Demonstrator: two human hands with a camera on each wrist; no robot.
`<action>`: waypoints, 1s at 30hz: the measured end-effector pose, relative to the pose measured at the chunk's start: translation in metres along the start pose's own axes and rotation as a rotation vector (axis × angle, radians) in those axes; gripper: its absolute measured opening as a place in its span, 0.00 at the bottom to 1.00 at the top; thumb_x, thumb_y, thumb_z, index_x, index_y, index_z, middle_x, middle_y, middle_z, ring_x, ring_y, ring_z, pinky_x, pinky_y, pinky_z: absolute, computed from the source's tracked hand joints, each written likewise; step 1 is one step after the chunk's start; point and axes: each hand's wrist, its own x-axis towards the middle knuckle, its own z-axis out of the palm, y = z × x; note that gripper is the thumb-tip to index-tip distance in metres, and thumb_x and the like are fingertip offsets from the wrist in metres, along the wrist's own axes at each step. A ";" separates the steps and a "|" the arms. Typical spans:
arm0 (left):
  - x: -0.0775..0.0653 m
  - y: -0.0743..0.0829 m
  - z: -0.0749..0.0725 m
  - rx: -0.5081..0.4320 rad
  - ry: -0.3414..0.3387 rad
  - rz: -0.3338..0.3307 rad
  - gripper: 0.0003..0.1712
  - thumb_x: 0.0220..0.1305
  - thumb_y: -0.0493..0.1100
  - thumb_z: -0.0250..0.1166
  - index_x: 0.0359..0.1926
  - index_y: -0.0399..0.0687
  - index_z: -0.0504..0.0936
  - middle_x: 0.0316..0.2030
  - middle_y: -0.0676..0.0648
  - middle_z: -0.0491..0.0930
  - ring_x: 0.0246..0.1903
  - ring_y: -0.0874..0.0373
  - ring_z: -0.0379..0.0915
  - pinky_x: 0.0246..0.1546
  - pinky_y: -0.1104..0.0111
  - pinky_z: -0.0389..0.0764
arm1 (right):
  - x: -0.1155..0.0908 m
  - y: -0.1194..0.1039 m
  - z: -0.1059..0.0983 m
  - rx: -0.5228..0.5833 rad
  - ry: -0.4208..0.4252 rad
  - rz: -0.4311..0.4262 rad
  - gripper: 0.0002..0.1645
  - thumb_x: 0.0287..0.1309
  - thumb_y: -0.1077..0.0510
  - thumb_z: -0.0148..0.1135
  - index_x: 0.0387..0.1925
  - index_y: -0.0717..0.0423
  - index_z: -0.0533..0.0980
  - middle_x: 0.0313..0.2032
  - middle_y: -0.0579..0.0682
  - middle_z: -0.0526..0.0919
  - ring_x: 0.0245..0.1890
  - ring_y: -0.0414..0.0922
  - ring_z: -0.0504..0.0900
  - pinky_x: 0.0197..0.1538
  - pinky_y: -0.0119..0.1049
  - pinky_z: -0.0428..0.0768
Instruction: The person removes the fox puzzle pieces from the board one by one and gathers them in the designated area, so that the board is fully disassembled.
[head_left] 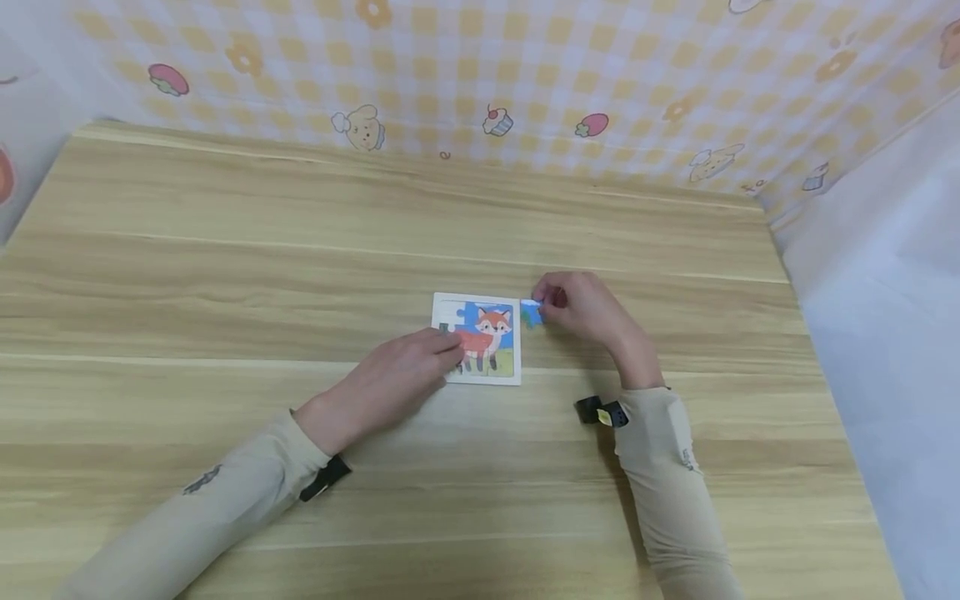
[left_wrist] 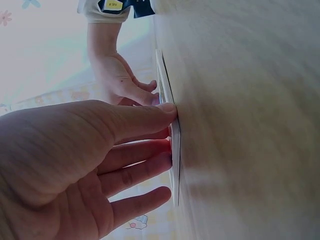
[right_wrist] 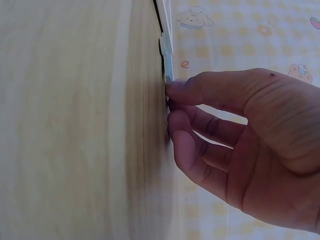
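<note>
A square jigsaw board (head_left: 517, 350) with a white border lies flat on the table, showing an orange fox on blue and green. White backing shows at its upper left. My left hand (head_left: 393, 371) covers the lower left of the board. In the left wrist view its thumb touches the board's near edge (left_wrist: 175, 165) while mostly straight fingers rest on the face. Just right of the board, my right hand (head_left: 588, 307) pinches a blue and green puzzle piece (head_left: 530, 313) by its right side. From the right wrist, the thumb is on that piece (right_wrist: 168, 62), its far end beside the board.
The wood-grain table (head_left: 225, 250) extends around both hands. A yellow checked cloth (head_left: 450, 75) with cartoon prints hangs behind its back edge. Black wrist devices (head_left: 600, 411) are strapped at both cuffs, and white cloth (head_left: 885, 275) hangs on the right.
</note>
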 end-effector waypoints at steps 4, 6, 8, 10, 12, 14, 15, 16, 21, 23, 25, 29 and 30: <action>0.000 0.000 -0.001 -0.016 -0.002 -0.009 0.23 0.55 0.36 0.67 0.53 0.37 0.78 0.52 0.41 0.76 0.52 0.48 0.71 0.52 0.59 0.72 | 0.001 -0.001 0.001 0.005 0.015 -0.004 0.06 0.54 0.69 0.60 0.33 0.58 0.79 0.28 0.51 0.78 0.30 0.46 0.72 0.36 0.37 0.72; 0.000 0.000 -0.001 -0.022 -0.003 -0.010 0.23 0.55 0.36 0.67 0.53 0.36 0.77 0.53 0.40 0.76 0.53 0.48 0.71 0.52 0.59 0.72 | 0.002 -0.002 0.001 0.011 0.022 -0.001 0.06 0.54 0.69 0.60 0.33 0.59 0.79 0.28 0.51 0.79 0.30 0.46 0.73 0.36 0.37 0.73; 0.000 0.000 -0.001 -0.024 -0.004 -0.009 0.23 0.55 0.36 0.67 0.53 0.36 0.77 0.53 0.40 0.75 0.53 0.48 0.71 0.52 0.59 0.72 | 0.002 -0.002 0.002 0.017 0.026 0.006 0.06 0.53 0.69 0.60 0.33 0.59 0.79 0.29 0.51 0.79 0.30 0.46 0.73 0.35 0.37 0.73; 0.001 0.000 -0.001 -0.026 -0.004 -0.008 0.23 0.55 0.36 0.67 0.53 0.36 0.77 0.53 0.40 0.75 0.53 0.48 0.71 0.52 0.59 0.72 | 0.002 -0.002 0.002 0.018 0.027 0.012 0.06 0.53 0.69 0.60 0.33 0.59 0.79 0.29 0.51 0.79 0.30 0.46 0.73 0.35 0.37 0.73; 0.001 0.000 -0.001 -0.027 -0.004 -0.006 0.23 0.55 0.36 0.67 0.53 0.36 0.77 0.53 0.40 0.75 0.53 0.48 0.71 0.52 0.59 0.72 | 0.002 -0.001 0.002 0.018 0.026 0.015 0.06 0.54 0.69 0.60 0.33 0.60 0.79 0.29 0.52 0.79 0.30 0.46 0.73 0.35 0.37 0.73; 0.002 0.000 -0.001 -0.028 -0.005 -0.007 0.23 0.55 0.36 0.67 0.54 0.37 0.77 0.53 0.40 0.75 0.53 0.48 0.71 0.52 0.60 0.72 | 0.002 -0.001 0.002 0.016 0.026 0.015 0.06 0.54 0.69 0.61 0.33 0.60 0.79 0.29 0.52 0.79 0.30 0.46 0.73 0.35 0.37 0.73; 0.002 0.000 -0.001 -0.026 -0.004 -0.005 0.23 0.55 0.36 0.67 0.54 0.37 0.77 0.53 0.41 0.75 0.53 0.49 0.71 0.52 0.60 0.73 | 0.001 0.000 0.002 0.014 0.026 0.014 0.06 0.54 0.69 0.60 0.33 0.60 0.79 0.29 0.52 0.79 0.30 0.46 0.73 0.35 0.37 0.73; 0.002 -0.001 0.000 -0.025 -0.004 -0.005 0.23 0.55 0.36 0.67 0.54 0.37 0.78 0.53 0.41 0.75 0.53 0.49 0.71 0.52 0.60 0.73 | 0.001 0.000 0.002 0.015 0.027 0.014 0.06 0.54 0.69 0.60 0.33 0.60 0.79 0.29 0.51 0.79 0.30 0.46 0.73 0.35 0.37 0.73; 0.003 -0.001 0.001 -0.020 0.000 0.002 0.23 0.55 0.36 0.68 0.53 0.37 0.78 0.53 0.41 0.75 0.52 0.49 0.71 0.51 0.60 0.73 | 0.001 0.002 0.000 0.015 0.031 0.013 0.06 0.54 0.68 0.60 0.35 0.60 0.79 0.30 0.52 0.79 0.31 0.46 0.74 0.36 0.37 0.73; 0.003 -0.001 0.002 -0.023 0.001 0.002 0.23 0.55 0.36 0.68 0.53 0.37 0.78 0.53 0.41 0.75 0.53 0.49 0.71 0.51 0.60 0.73 | 0.000 0.001 -0.001 0.009 0.045 0.022 0.07 0.55 0.68 0.59 0.37 0.61 0.78 0.31 0.53 0.79 0.31 0.47 0.75 0.36 0.38 0.74; 0.003 -0.001 0.002 -0.024 0.002 0.002 0.23 0.55 0.36 0.68 0.53 0.37 0.78 0.53 0.41 0.75 0.53 0.49 0.71 0.51 0.60 0.73 | -0.001 -0.001 -0.003 0.000 0.066 0.028 0.08 0.56 0.67 0.58 0.39 0.61 0.78 0.31 0.53 0.80 0.32 0.47 0.76 0.37 0.38 0.75; 0.002 -0.002 0.001 -0.020 0.001 0.004 0.24 0.54 0.36 0.68 0.53 0.37 0.78 0.53 0.41 0.75 0.52 0.49 0.71 0.51 0.60 0.73 | -0.001 -0.013 -0.006 -0.019 0.095 -0.006 0.08 0.58 0.65 0.59 0.40 0.61 0.79 0.32 0.52 0.80 0.31 0.46 0.76 0.36 0.38 0.75; 0.002 -0.002 0.001 -0.020 0.000 0.004 0.24 0.54 0.37 0.68 0.53 0.37 0.78 0.53 0.40 0.75 0.52 0.48 0.71 0.51 0.60 0.73 | -0.001 -0.017 -0.006 -0.021 0.093 -0.025 0.08 0.58 0.64 0.59 0.39 0.61 0.80 0.32 0.52 0.80 0.31 0.46 0.76 0.35 0.37 0.75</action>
